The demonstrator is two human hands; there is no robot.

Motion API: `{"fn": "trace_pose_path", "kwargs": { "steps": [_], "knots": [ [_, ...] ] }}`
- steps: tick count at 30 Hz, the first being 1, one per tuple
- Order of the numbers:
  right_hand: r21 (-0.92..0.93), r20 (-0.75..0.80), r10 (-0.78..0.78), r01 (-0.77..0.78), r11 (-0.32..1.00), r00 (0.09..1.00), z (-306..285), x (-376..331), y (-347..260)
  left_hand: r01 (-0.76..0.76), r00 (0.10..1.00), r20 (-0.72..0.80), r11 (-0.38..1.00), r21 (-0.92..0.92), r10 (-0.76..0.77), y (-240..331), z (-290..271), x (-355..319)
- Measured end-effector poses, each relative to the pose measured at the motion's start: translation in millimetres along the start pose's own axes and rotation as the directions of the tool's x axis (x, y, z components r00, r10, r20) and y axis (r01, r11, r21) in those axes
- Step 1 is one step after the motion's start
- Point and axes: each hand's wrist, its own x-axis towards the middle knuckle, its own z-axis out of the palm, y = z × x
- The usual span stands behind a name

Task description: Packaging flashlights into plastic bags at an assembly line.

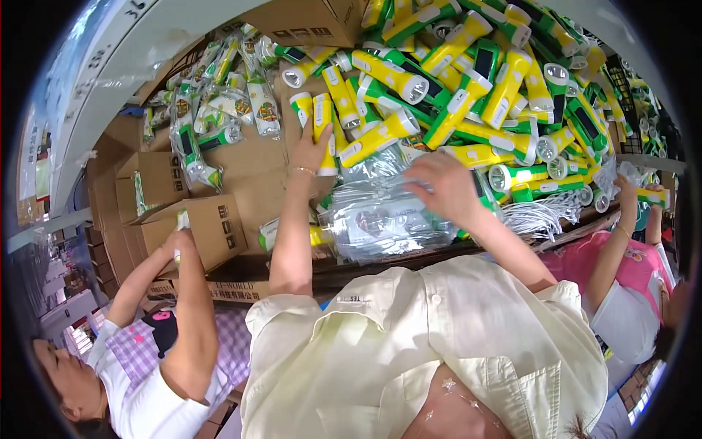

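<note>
My left hand (310, 152) is closed around a yellow and green flashlight (322, 117) that stands lens-down at the near left edge of a big heap. My right hand (444, 187) hovers over or rests on a stack of clear plastic bags (387, 225); its fingers are bent and apart, with nothing visible in them. Right beside my left hand, another yellow flashlight (380, 137) lies across the top end of the bags. White cables (540, 218) lie bundled to the right of the stack.
Bagged flashlights (197, 132) lie on cardboard at the left. Nearby, a person (164, 344) reaches into an open carton (201, 230). At the right, another person (621, 271) holds a flashlight (653, 196). A cardboard box (300, 25) stands at the back beside the flashlight heap (504, 88).
</note>
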Motion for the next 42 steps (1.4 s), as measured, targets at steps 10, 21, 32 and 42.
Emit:
{"fn": "trace_pose_path", "kwargs": {
  "steps": [10,21,32,42],
  "knots": [
    [-0.031,0.011,-0.033,0.034,0.999,0.999,60.8,-33.4,-6.8,-0.585,0.807,-0.035,0.806,0.091,0.590,62.0,-4.3,-152.5],
    [0.022,-0.109,-0.055,0.058,0.998,0.993,74.7,-35.6,-18.1,-0.461,0.834,-0.186,0.842,0.280,0.519,67.7,24.3,-189.0],
    [0.358,-0.102,-0.098,0.129,0.925,0.990,13.9,-27.0,-45.2,-0.454,0.891,0.018,0.891,-0.011,0.455,97.4,-20.3,-209.9],
    [0.340,-0.016,-0.199,0.192,0.921,0.980,-15.8,-38.0,-45.9,-0.590,0.806,-0.056,0.793,-0.152,0.589,94.8,-14.5,-217.1]
  ]
}}
